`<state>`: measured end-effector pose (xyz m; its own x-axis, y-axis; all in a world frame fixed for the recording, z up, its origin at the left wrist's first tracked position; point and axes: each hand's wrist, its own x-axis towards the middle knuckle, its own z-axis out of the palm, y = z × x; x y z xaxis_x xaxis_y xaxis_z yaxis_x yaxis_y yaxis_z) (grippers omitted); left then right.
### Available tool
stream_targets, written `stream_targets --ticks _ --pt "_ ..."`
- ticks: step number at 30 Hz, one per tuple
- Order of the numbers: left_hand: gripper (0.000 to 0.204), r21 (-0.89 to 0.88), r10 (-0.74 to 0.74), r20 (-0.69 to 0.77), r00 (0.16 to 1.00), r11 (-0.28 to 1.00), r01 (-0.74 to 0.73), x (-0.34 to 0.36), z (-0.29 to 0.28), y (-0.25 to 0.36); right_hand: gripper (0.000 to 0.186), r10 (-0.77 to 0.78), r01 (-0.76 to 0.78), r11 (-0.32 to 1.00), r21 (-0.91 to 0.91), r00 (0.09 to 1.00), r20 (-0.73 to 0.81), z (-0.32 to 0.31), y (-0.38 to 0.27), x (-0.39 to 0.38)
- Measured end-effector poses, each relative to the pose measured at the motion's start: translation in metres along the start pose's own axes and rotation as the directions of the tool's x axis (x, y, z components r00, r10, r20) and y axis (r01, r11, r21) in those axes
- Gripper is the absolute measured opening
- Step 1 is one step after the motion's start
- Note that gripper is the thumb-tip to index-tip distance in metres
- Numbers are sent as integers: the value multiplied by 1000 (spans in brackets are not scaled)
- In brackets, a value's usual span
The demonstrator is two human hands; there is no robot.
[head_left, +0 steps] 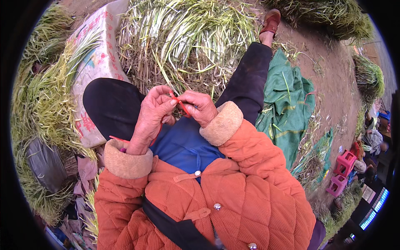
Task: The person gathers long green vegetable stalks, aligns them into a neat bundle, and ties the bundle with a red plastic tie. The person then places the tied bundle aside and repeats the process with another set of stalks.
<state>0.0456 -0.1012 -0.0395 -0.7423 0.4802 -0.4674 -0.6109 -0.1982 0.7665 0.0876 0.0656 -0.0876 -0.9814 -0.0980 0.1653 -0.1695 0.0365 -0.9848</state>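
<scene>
Above my lap, my left hand (152, 110) and my right hand (198, 106) meet, both closed. Thumbs and fingertips pinch a thin red strip (178, 101), which looks like plastic ribbon and crosses over itself in a small loop or knot between them. More of the red strip hangs below my left fingers, and another red piece shows by the left cuff. A large heap of long green stalks (196, 37), perhaps garlic shoots or chives, lies in front of my knees.
A white sack (100, 54) with red print lies left of the heap, beside more greens (50, 96) and a dark plastic bag (46, 164). On the right are a green woven sack (287, 100), pink stools (345, 163) and people (373, 141) farther off.
</scene>
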Motion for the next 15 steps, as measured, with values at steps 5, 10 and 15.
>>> stream_targets --ticks 5,10,15 --pt "13 -55 -66 34 997 996 68 4 -11 -1 18 140 -159 968 193 984 109 0 -2 -4" --pt "5 133 119 -95 988 985 -106 6 -6 -7 25 418 -404 659 635 898 138 8 -9 -4" --pt "5 450 183 -56 982 882 -139 0 5 -8 20 464 -401 552 731 876 130 8 -5 -1"
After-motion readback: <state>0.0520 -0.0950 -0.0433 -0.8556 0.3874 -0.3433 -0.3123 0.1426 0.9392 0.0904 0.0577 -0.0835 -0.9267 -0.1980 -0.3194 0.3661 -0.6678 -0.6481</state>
